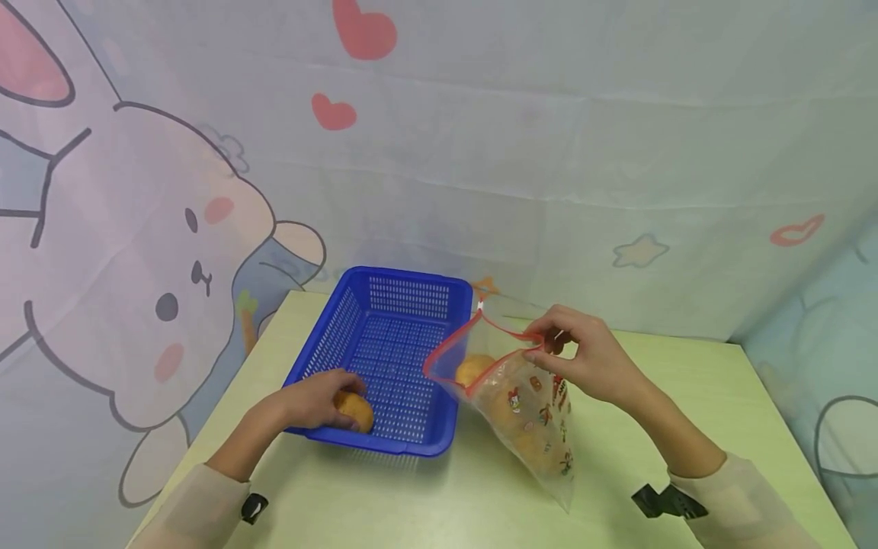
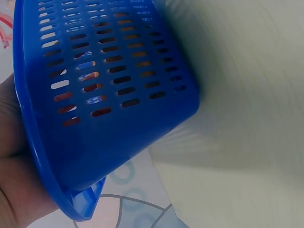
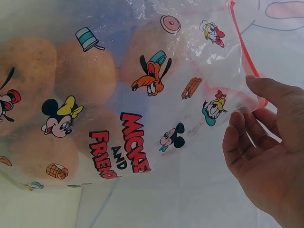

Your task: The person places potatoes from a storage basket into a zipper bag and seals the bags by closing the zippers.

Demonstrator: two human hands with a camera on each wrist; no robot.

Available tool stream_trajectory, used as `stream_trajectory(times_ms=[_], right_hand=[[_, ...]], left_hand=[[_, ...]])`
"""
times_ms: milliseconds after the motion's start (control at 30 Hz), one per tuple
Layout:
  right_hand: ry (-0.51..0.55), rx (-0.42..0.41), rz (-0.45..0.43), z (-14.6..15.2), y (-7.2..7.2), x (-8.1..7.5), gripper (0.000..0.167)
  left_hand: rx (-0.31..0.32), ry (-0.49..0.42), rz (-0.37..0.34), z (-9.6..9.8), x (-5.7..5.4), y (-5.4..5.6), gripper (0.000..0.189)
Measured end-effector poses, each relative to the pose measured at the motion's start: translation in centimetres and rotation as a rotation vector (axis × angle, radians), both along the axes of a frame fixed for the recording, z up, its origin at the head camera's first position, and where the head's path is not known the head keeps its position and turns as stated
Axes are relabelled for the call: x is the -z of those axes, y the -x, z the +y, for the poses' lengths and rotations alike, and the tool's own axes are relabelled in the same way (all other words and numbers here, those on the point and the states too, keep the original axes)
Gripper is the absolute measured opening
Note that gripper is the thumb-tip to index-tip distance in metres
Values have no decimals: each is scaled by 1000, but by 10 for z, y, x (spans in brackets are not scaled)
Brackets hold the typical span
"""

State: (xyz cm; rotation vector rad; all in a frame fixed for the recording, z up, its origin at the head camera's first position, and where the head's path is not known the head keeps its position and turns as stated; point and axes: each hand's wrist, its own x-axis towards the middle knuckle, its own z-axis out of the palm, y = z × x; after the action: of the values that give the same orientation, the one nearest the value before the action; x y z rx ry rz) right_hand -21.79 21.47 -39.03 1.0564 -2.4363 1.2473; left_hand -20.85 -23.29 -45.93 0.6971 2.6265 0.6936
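Inside the near left corner of a blue plastic basket (image 1: 449,427), my left hand (image 1: 318,398) grips an orange (image 1: 357,412), its fingers over the top. The left wrist view shows that hand (image 2: 19,175) behind the basket's slotted wall (image 2: 114,142), which hides the orange's shape. My right hand (image 1: 583,354) pinches the red zip edge of a clear printed zip bag (image 1: 542,427) between thumb and fingers. The bag's mouth gapes toward the basket. Several oranges lie in the bag, one orange (image 1: 473,369) showing near the opening. Cartoon figures cover the bag (image 3: 166,137) in the right wrist view.
The basket and bag are side by side on a pale green table (image 1: 686,427). Behind the table hangs a printed cloth (image 1: 521,152) with hearts and a large rabbit. Another stretch of cloth (image 1: 844,351) borders the right side.
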Motion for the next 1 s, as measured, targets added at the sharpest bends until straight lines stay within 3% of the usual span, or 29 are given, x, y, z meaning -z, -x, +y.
stream_trajectory(times_ms=[267,533,767,1000], right_hand=[[-10,-3,10,-1,1,-1,22],[-8,-9,6,-2,-1,-1,22],[-10,2,-1,-3,-3,0,20],[-7,5,-3,-3,-4,1,20]], left_hand=[[-15,-85,113,5,0,2,48],[-21,-229,289,30,-24,9,50],[1,-321,319,49,-46,9,48],[4,-371,332,55,-57,14,49]])
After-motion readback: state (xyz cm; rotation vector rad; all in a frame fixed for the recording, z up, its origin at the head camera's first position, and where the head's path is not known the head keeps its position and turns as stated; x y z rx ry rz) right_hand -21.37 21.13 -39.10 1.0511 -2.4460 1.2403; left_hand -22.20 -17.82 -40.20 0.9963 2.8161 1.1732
